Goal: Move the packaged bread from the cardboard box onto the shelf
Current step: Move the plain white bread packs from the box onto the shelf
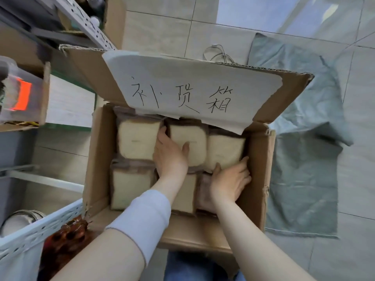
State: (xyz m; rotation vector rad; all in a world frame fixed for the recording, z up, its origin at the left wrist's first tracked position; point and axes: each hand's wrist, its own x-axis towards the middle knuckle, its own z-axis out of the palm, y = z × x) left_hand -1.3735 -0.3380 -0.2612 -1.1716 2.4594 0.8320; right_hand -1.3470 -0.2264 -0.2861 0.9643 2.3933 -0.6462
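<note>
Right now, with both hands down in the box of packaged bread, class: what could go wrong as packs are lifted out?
1. The left hand grips the middle pack with fingers wedged into a tight gap; the soft bread may get squashed.
2. The paper-covered flap overhangs the back row, so a rising pack could snag on it.
3. The right hand holds the right pack close against the box wall; it may scrape or slip.

The floor [158, 29] is laid with large pale beige tiles, split by thin dark grout lines. A creased grey-green sack [304, 179] lies flat on it (a pale coiled cord [215, 53] sits just beyond), and bluish light glares off the top-right tiles.
</note>
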